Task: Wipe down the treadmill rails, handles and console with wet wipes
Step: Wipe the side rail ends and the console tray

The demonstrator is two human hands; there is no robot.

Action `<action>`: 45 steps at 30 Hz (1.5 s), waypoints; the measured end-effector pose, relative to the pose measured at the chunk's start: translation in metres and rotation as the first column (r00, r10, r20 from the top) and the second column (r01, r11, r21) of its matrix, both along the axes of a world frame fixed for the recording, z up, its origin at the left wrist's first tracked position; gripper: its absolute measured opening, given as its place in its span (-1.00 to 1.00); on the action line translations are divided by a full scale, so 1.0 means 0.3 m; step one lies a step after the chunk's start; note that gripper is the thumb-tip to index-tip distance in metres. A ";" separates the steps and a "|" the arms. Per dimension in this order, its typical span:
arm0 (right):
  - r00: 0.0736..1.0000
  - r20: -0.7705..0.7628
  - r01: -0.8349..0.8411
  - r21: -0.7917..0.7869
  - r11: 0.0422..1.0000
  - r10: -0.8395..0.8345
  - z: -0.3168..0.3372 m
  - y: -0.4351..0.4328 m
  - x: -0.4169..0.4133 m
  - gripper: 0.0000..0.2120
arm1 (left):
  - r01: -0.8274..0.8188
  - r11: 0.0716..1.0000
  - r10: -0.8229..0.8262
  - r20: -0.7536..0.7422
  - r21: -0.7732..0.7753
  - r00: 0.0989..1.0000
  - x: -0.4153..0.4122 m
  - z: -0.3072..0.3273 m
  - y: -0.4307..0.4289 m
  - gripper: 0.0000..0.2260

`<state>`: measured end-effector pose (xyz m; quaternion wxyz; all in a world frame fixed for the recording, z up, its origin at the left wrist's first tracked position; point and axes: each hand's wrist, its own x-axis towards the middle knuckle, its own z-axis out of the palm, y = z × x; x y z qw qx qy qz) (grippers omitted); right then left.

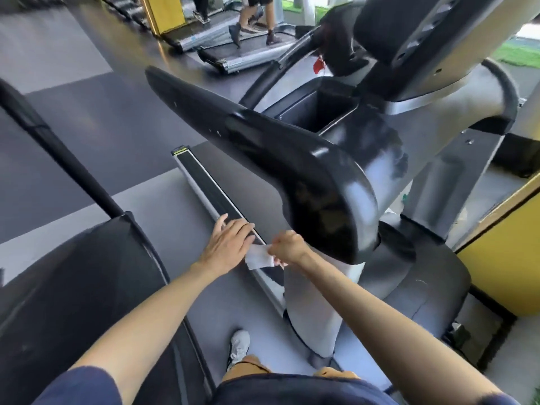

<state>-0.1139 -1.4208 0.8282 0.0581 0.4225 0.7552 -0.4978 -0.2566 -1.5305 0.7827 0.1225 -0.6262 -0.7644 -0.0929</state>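
- Two hands appear in the head view, both low over the near treadmill's side rail (210, 188), beneath the broad black handle (277, 159).
- Right hand (287, 247): fingers curled, pinching a white wet wipe (260, 257) at its right end. The grip is narrow and closed on the wipe.
- Wet wipe: it extends left from the right fist, between the two hands and over the rail's dark tread strip. Whether it touches the rail cannot be told.
- Left hand (229, 244): fingers straight and close together, palm down, holding nothing. Its fingers sit at the wipe's left edge; contact is unclear.
- Console (423, 39): upper right, tilted in frame, with a dark storage tray (315, 109) below it, both well apart from the wipe.
- White shoe (238, 346): below the hands, between the forearms.
- Background: a person's legs (254, 24) on another treadmill, blurred.
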 end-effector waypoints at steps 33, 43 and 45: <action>0.606 -0.691 0.632 0.116 0.766 -0.395 0.645 0.654 -0.625 -0.68 | 0.132 0.941 -0.334 0.914 0.311 0.230 -0.654 0.871 0.991 -0.95; 0.357 -0.731 0.893 0.084 0.442 -0.582 0.654 0.763 -0.646 -0.69 | 0.574 0.777 -0.391 0.913 0.259 0.118 -0.653 0.906 1.276 -0.91; 0.246 -0.743 0.937 0.019 0.348 -0.622 0.644 0.756 -0.671 -0.70 | 0.674 0.697 -0.397 0.914 0.244 0.079 -0.667 0.912 1.306 -0.79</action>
